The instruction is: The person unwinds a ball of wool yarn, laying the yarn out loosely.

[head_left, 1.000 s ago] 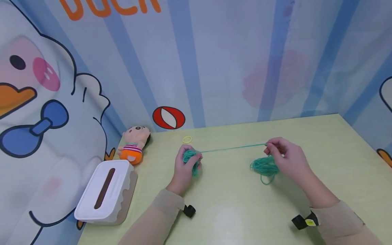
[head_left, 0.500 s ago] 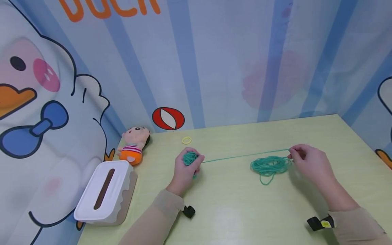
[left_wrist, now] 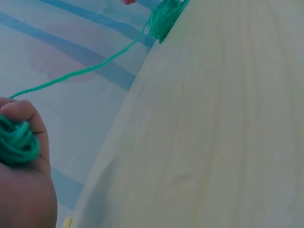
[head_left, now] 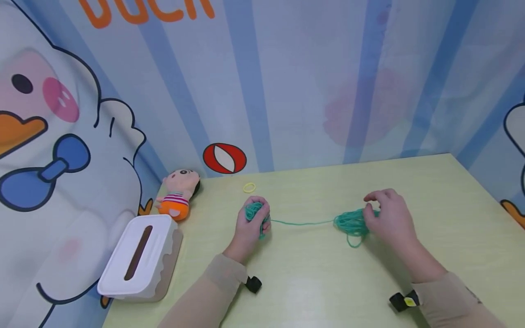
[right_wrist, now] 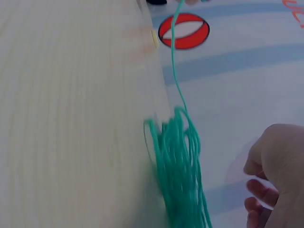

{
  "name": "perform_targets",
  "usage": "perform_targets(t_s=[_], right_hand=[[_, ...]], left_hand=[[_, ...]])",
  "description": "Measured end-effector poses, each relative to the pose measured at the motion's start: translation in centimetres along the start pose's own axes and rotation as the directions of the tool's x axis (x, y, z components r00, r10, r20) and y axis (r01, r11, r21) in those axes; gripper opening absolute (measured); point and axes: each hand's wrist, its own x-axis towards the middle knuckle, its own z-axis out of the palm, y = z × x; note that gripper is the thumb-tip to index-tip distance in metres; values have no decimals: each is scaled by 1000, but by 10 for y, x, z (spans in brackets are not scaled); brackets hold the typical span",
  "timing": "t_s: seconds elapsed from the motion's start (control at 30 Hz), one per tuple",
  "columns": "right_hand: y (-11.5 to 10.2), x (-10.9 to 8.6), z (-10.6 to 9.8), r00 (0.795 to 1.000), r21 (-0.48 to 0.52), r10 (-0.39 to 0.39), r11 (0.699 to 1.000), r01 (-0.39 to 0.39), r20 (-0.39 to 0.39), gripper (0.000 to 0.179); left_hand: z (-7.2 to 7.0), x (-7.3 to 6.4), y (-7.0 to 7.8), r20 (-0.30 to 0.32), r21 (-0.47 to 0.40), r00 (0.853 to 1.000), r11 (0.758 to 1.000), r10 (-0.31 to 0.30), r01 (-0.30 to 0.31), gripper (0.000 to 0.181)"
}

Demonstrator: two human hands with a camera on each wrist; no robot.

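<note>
My left hand [head_left: 246, 232] grips a small wound ball of green yarn [head_left: 252, 211] between curled fingers and thumb. From it a strand [head_left: 303, 223] runs right, sagging slightly, to a loose hank of green yarn [head_left: 350, 223] on the table. Over the right end of that hank is my right hand [head_left: 391, 221], its thumb and forefinger apart and nothing pinched between them. In the right wrist view this hand [right_wrist: 285, 166] appears beside the hank [right_wrist: 178, 171], fingers loosely bent. The left wrist view shows the ball [left_wrist: 16, 145] tucked in the left palm.
A white-lidded tissue box [head_left: 139, 255] stands at the table's left side. Behind it a plush doll [head_left: 177, 193] leans by the printed backdrop [head_left: 303, 91]. A yellow ring [head_left: 249, 187] lies on the table [head_left: 311, 278] near the back edge.
My right hand first drew the strand rightward, then let it go and came back left over the hank. The strand dropped from taut to slack. The left hand turned slightly, still gripping the ball.
</note>
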Motion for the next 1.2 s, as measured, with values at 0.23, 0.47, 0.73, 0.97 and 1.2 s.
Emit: perform_targets(t_s=[0.23, 0.47, 0.73, 0.97, 1.2], right_hand=[[-75, 2, 53, 945, 183, -298, 945, 272, 135, 32], [-118, 7, 94, 903, 280, -286, 939, 198, 321, 48], [-124, 8, 91, 952, 286, -198, 950, 128, 232, 17], [-104, 10, 57, 982, 354, -170, 926, 130, 85, 17], [-74, 8, 32, 989, 369, -139, 917, 148, -52, 16]], left_hand=[[0, 0, 2, 11, 41, 1000, 999, -19, 18, 22], [0, 1, 2, 23, 30, 1000, 1000, -1, 0, 38], [0, 4, -1, -32, 120, 999, 993, 27, -23, 34], [-3, 4, -3, -65, 137, 997, 990, 29, -20, 25], [-7, 1, -1, 1, 86, 998, 995, 58, -58, 33]])
